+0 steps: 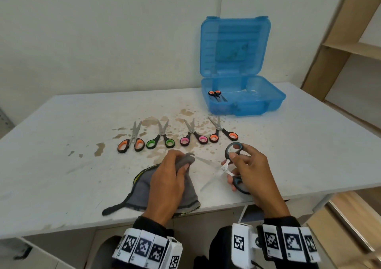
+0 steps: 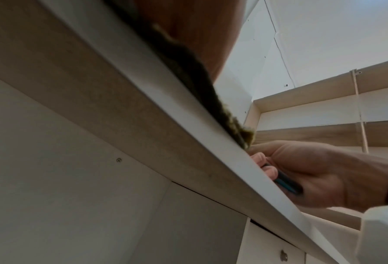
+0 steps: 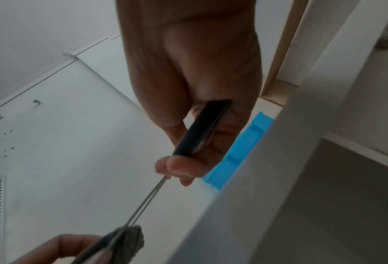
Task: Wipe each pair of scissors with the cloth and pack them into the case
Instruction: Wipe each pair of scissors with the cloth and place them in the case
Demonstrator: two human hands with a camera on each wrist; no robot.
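Orange-handled scissors (image 1: 215, 94) in open case (image 1: 268, 103)

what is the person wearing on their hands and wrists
Both hands, left hand and right hand, are bare. Each wrist carries a black cuff ringed with white blocks printed with black square fiducial markers, left band and right band. Dark sleeves show beneath.

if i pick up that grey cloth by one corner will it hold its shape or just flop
Probably flop: the cloth is bunched in the left hand and its free part sags in folds on the table. It looks light, with a thin tail trailing. Likely grippy rather than slippery, since it wraps a blade of the scissors.
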